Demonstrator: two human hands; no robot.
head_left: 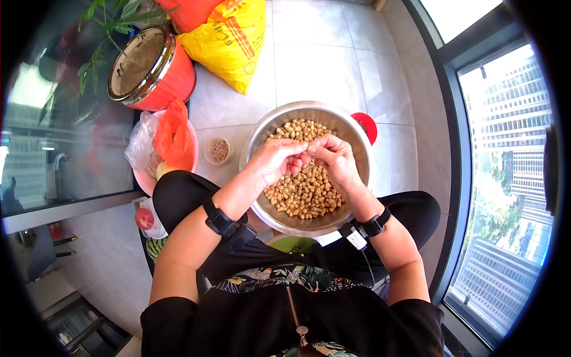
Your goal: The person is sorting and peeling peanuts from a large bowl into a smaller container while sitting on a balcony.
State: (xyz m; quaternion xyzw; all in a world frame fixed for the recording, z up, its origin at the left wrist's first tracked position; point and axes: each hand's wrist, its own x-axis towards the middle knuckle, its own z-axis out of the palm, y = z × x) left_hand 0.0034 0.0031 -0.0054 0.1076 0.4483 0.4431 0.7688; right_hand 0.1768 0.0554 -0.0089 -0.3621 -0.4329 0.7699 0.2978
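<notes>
A wide stainless steel bowl (308, 230) stands before me, with many unshelled peanuts (308, 192) inside. Above its middle, my left hand (287, 156) and my right hand (332, 156) meet at the fingertips. Thumbs and forefingers are pinched close together; whatever small thing lies between them is too hidden to make out, perhaps none. Left of the bowl, a small clear plastic cup (219, 151) holds small brownish pieces, likely shelled nuts. A red dish (366, 127) with small dark pieces sits against the bowl's upper right side, partly hidden by its rim.
At the left are a pink basin (193, 151) with plastic bags, a red pot (178, 80) with a plant, and a plastic tray (158, 228) with a red onion or fruit. A yellow bag (227, 49) lies beyond. Windows flank the tiled floor (312, 67).
</notes>
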